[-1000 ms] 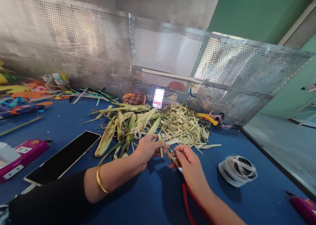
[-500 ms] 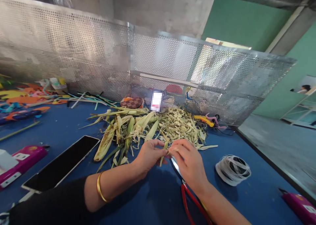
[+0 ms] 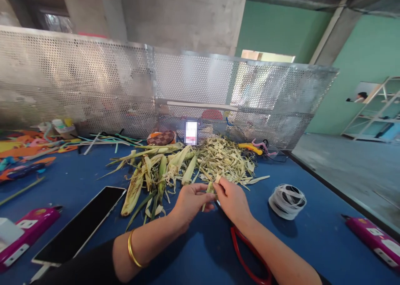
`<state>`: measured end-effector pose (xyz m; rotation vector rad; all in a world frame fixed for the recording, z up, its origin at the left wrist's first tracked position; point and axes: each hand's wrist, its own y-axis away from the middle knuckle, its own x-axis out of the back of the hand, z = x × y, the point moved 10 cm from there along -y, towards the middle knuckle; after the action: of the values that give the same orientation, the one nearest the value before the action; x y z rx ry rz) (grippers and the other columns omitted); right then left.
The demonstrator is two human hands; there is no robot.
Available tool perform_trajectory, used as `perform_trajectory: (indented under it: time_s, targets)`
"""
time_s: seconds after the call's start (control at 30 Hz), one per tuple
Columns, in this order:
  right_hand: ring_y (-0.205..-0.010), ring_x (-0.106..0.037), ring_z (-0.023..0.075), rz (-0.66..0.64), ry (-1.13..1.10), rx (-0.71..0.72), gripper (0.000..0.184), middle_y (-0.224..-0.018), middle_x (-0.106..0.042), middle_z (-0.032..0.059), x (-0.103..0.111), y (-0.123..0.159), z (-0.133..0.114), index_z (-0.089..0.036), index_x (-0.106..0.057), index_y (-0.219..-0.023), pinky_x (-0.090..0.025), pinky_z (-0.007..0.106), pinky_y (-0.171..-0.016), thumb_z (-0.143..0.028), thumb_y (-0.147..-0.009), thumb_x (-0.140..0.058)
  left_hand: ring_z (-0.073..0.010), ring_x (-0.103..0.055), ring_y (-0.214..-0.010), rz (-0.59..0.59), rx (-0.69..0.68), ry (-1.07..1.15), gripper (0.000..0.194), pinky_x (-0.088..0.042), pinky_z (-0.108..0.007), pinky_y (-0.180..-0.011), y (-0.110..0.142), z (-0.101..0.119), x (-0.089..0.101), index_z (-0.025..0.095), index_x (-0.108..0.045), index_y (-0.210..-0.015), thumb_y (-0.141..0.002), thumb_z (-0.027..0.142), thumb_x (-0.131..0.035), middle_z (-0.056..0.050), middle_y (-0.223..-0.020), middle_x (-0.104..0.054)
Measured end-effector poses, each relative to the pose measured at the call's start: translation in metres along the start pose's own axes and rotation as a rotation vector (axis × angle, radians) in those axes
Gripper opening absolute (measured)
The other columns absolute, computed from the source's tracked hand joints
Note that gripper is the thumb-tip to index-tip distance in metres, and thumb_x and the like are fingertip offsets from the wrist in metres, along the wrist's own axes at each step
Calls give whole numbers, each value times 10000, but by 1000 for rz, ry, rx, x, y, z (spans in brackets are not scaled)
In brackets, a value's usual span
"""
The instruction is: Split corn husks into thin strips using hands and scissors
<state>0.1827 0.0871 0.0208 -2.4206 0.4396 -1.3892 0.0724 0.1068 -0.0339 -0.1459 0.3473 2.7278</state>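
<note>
A narrow strip of dried corn husk stands between my two hands. My left hand pinches it between thumb and fingers. Close against it, my right hand has its thumb and fingertips closed at the strip's upper part, with a pale end poking out above them. Under my right hand and forearm lie red-handled scissors, their blades mostly hidden. Just beyond my hands are a pile of shredded husk and, to its left, a heap of whole corn husks.
A phone and a purple power strip lie on the left. At right sit a roll of white string and another purple strip. Yellow-handled pliers or cutters rest before the perforated metal screen.
My right hand has come up to my left hand, and its fingers have closed at the husk strip's top. The view has turned slightly right and up.
</note>
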Motion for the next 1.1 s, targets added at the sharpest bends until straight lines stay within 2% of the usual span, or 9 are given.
perform_trajectory:
  time_s: [0.1, 0.33, 0.5, 0.57, 0.63, 0.73, 0.9, 1.0, 1.1]
  targets:
    - [-516, -423, 138, -25, -104, -32, 284, -534, -479, -21, -2, 1, 4, -221, -448, -635, -256, 241, -515, -367, -874, -401, -107, -599, -494, 52, -15, 23, 328, -461, -212, -511, -3, -1, 7, 112, -685, -893, -617, 265, -773, -27, -643, -682]
    - [-640, -510, 153, -249, -544, -51, 230, -693, -601, 5, 3, 2, 3, -208, -623, -802, -353, 249, -589, -389, -836, -484, -102, -583, -467, 113, 54, 145, 206, -418, -190, -448, -8, -8, 16, 110, -666, -827, -650, 201, -720, -46, -629, -682]
    - [-605, -473, 132, -407, -999, -302, 224, -637, -566, 0, -6, 7, 18, -178, -708, -800, -351, 245, -573, -379, -717, -655, -93, -536, -423, 85, 51, 176, 193, -353, -185, -401, -8, -6, 13, 101, -670, -798, -629, 191, -696, -47, -583, -663]
    - [-574, -446, 116, -382, -1100, -363, 212, -595, -538, -16, -8, 8, 22, -180, -710, -769, -346, 240, -563, -362, -660, -712, -95, -527, -417, 67, 59, 179, 203, -341, -190, -397, -8, -7, 11, 105, -678, -794, -616, 201, -692, -44, -574, -657]
    - [-589, -441, 113, -275, -1085, -341, 185, -595, -535, -24, -3, 4, 26, -186, -696, -703, -351, 237, -583, -352, -635, -738, -89, -517, -418, 60, 72, 168, 209, -338, -191, -403, -8, -8, 10, 107, -685, -787, -605, 210, -692, -42, -576, -654]
    - [-629, -476, 133, -134, -970, -248, 216, -600, -554, -17, 6, 1, 22, -186, -666, -641, -371, 250, -617, -395, -680, -703, -74, -506, -432, 35, 70, 108, 219, -343, -188, -420, -6, -7, 6, 104, -697, -777, -603, 238, -701, -42, -603, -655]
    - [-594, -514, 140, -104, -838, -178, 201, -611, -586, -15, 4, 4, 14, -193, -635, -733, -407, 254, -597, -394, -742, -632, -68, -507, -431, 17, -18, -21, 258, -352, -184, -425, -3, 1, 2, 108, -696, -853, -636, 246, -691, -6, -591, -635]
    - [-574, -507, 137, -93, -755, -176, 196, -623, -589, -5, 4, 5, 16, -192, -598, -691, -408, 244, -557, -381, -744, -608, -76, -518, -420, 51, -42, -52, 212, -367, -188, -421, -4, 3, 4, 105, -669, -833, -653, 217, -680, 8, -565, -622]
    - [-549, -485, 132, -152, -684, -165, 180, -584, -558, -11, -3, 6, 17, -192, -590, -654, -378, 232, -510, -348, -745, -582, -80, -532, -424, 97, -47, -85, 141, -396, -189, -432, -4, 5, 9, 101, -656, -807, -692, 182, -644, 19, -535, -600]
